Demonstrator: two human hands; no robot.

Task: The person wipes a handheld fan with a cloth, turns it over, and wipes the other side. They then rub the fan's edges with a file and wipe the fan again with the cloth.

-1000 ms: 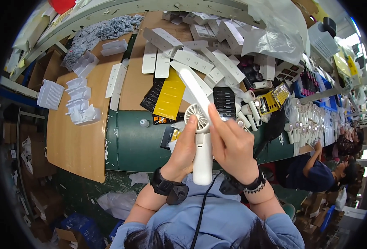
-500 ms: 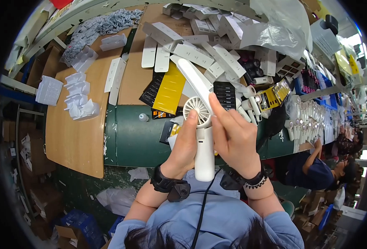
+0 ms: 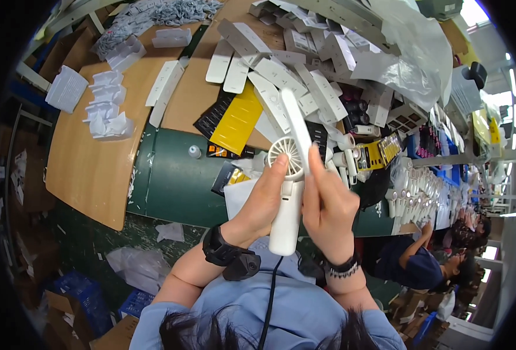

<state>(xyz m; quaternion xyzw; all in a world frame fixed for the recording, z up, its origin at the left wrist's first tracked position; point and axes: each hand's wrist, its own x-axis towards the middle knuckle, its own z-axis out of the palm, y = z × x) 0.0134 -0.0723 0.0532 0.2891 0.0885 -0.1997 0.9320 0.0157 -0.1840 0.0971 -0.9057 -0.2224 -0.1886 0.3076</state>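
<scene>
A white handheld fan (image 3: 284, 230) is upright in front of me, its handle hanging down between my hands. My left hand (image 3: 257, 204) is closed on the fan's neck and round head, the thumb pressed on the ribbed grille (image 3: 295, 160). A long white bar-shaped piece (image 3: 295, 119) slants up from beside the fan head; whether it is joined to the fan I cannot tell. My right hand (image 3: 333, 209) is closed on the lower end of this piece, index finger raised along its edge. The right fingertips are partly blurred and hidden.
White boxes (image 3: 278, 76) lie heaped behind the fan, beside a yellow tray (image 3: 236, 125). A small bottle (image 3: 194, 151) stands on the green table (image 3: 170, 181). White paper inserts (image 3: 107, 105) sit at the left. Far right, a co-worker (image 3: 412, 259) sits near several white fans (image 3: 412, 192).
The bar-shaped piece has swung more upright, and my right hand has turned with it. The fan remains in my left hand. The whole view has shifted and tilted slightly.
</scene>
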